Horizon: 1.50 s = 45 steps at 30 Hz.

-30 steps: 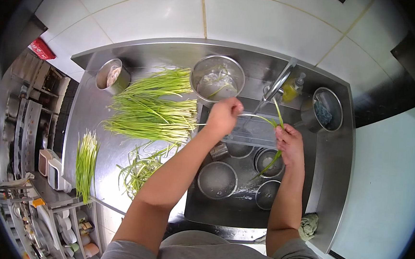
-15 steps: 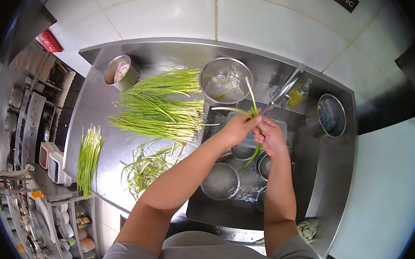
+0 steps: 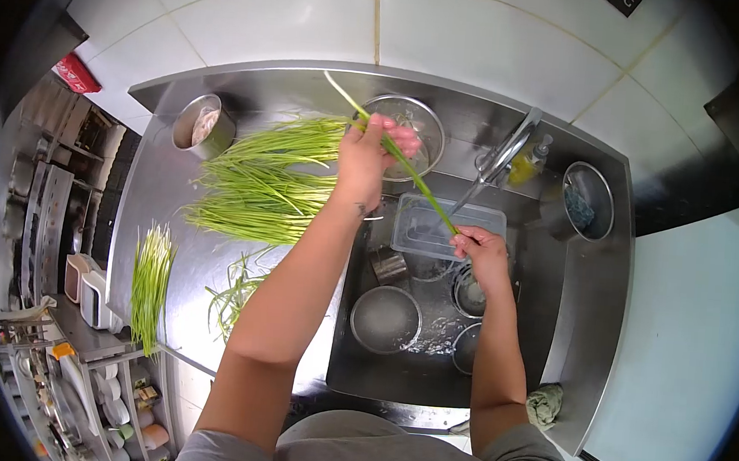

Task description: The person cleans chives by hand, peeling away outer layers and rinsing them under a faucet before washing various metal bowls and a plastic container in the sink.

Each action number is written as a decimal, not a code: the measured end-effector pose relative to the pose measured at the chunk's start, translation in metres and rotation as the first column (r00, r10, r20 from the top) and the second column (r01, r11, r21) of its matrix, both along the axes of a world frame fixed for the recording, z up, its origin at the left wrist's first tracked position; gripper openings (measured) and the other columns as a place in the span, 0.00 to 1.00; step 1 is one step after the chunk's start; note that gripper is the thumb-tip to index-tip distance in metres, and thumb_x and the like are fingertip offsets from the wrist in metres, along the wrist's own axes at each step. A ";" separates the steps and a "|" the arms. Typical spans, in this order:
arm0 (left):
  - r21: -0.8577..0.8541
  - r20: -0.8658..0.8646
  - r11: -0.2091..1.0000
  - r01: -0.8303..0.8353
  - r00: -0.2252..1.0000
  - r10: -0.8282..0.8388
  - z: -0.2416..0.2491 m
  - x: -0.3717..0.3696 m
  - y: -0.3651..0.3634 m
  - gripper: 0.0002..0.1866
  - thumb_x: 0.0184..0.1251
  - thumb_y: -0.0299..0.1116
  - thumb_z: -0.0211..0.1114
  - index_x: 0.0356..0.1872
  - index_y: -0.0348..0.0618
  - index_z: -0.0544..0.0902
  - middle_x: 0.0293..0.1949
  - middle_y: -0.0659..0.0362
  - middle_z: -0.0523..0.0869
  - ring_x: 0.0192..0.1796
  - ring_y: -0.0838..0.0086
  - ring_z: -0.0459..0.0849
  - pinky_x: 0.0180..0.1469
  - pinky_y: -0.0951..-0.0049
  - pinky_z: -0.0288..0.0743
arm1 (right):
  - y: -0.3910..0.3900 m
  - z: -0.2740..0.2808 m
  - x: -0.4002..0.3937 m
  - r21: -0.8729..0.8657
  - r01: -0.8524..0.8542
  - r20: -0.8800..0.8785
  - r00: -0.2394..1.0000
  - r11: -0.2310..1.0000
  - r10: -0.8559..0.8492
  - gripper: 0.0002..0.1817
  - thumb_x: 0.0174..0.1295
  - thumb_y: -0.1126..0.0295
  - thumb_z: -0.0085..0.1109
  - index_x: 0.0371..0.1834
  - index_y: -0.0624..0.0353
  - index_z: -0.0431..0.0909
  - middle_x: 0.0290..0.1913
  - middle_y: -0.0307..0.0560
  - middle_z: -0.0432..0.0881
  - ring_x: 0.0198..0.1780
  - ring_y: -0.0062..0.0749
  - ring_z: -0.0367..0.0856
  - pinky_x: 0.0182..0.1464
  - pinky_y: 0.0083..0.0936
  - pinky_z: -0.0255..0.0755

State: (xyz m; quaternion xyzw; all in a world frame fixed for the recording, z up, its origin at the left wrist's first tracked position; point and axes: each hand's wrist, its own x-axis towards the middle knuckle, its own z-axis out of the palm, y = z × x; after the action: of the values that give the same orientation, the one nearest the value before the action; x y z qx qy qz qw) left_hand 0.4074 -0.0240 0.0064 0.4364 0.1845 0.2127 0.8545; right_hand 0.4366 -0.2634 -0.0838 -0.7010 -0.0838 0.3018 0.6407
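A long green onion point(image 3: 425, 187) stretches diagonally between my two hands, its white end up at the left and its green end down at the right. My left hand point(image 3: 366, 157) holds it near the white end, with some fingers partly extended. Pinched between the fingertips of my right hand point(image 3: 481, 249) is the green end, above the sink. Under my left hand and beside it stands a round metal bowl point(image 3: 439, 137) with pale scraps in it. A large pile of green onions point(image 3: 260, 201) lies on the steel counter, left of my left hand.
The sink holds a clear plastic container point(image 3: 408, 225), a round pan point(image 3: 386, 320) and other metal vessels. A faucet point(image 3: 507, 159) reaches over it. A smaller onion bundle point(image 3: 151, 284), loose trimmings point(image 3: 232, 294) and a metal canister point(image 3: 205, 129) are on the counter. Soap bottle point(image 3: 528, 164) behind.
My hands were close together over the sink with the onion bent between them. Now my left hand has moved up and left, and the onion is drawn out straight between both hands.
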 end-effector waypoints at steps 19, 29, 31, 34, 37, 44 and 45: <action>0.209 -0.283 0.882 0.422 0.890 -0.359 -0.046 -0.122 -0.083 0.13 0.73 0.34 0.49 0.50 0.39 0.74 0.43 0.59 0.81 0.45 0.77 0.79 0.47 0.72 0.74 | 0.052 0.046 -0.087 0.220 0.126 0.240 0.954 0.967 -0.179 0.15 0.60 0.75 0.57 0.51 0.60 0.77 0.44 0.43 0.78 0.33 0.21 0.77 0.38 0.18 0.72; -0.130 0.196 0.990 -0.062 0.977 0.087 0.035 -0.207 0.014 0.10 0.75 0.35 0.43 0.41 0.41 0.71 0.40 0.49 0.81 0.46 0.60 0.82 0.51 0.61 0.76 | 0.037 0.050 -0.176 0.064 -0.097 0.256 0.964 0.993 0.077 0.14 0.62 0.73 0.56 0.51 0.61 0.78 0.31 0.37 0.83 0.28 0.14 0.74 0.32 0.14 0.70; -0.120 0.236 0.990 -0.074 0.967 0.101 0.044 -0.231 0.030 0.10 0.75 0.36 0.43 0.40 0.42 0.71 0.41 0.49 0.81 0.47 0.60 0.82 0.51 0.60 0.76 | 0.043 0.057 -0.194 0.019 -0.043 0.270 0.962 0.999 0.036 0.09 0.59 0.72 0.59 0.41 0.63 0.82 0.29 0.36 0.83 0.28 0.15 0.75 0.31 0.16 0.70; -0.112 0.261 0.989 -0.096 0.958 0.123 0.060 -0.264 0.042 0.10 0.75 0.36 0.43 0.39 0.42 0.71 0.37 0.53 0.80 0.44 0.63 0.81 0.51 0.62 0.75 | 0.053 0.078 -0.213 -0.214 0.049 0.735 0.666 0.976 0.127 0.05 0.57 0.74 0.61 0.34 0.63 0.82 0.28 0.36 0.82 0.29 0.16 0.75 0.32 0.19 0.70; -0.150 0.282 0.982 -0.117 0.947 0.156 0.062 -0.296 0.060 0.10 0.75 0.36 0.44 0.39 0.43 0.71 0.29 0.59 0.76 0.36 0.69 0.76 0.46 0.66 0.73 | 0.074 0.096 -0.232 -0.033 0.141 0.600 0.795 0.989 -0.093 0.04 0.56 0.74 0.62 0.28 0.64 0.81 0.28 0.36 0.81 0.30 0.20 0.77 0.34 0.20 0.71; 0.100 0.039 0.972 -0.213 0.977 0.210 0.059 -0.417 0.187 0.08 0.73 0.34 0.48 0.40 0.42 0.73 0.25 0.64 0.70 0.29 0.77 0.70 0.34 0.73 0.67 | 0.107 0.107 -0.251 0.525 0.321 -0.108 0.944 0.788 -0.312 0.06 0.62 0.72 0.57 0.38 0.63 0.77 0.30 0.43 0.79 0.31 0.26 0.76 0.36 0.23 0.73; 0.229 -0.158 0.959 -0.166 0.966 0.204 0.065 -0.441 0.206 0.08 0.72 0.34 0.49 0.40 0.42 0.73 0.26 0.63 0.71 0.30 0.77 0.70 0.33 0.73 0.68 | 0.114 0.108 -0.260 0.530 0.324 -0.161 0.946 0.783 -0.283 0.07 0.63 0.71 0.57 0.40 0.62 0.76 0.31 0.44 0.79 0.31 0.27 0.76 0.36 0.23 0.73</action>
State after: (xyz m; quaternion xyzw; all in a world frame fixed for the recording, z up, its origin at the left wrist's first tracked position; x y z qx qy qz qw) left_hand -0.0337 0.1816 0.0716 0.5238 0.2770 0.2703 0.7588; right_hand 0.1766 -0.1495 0.0241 -0.4801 -0.0298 0.1830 0.8574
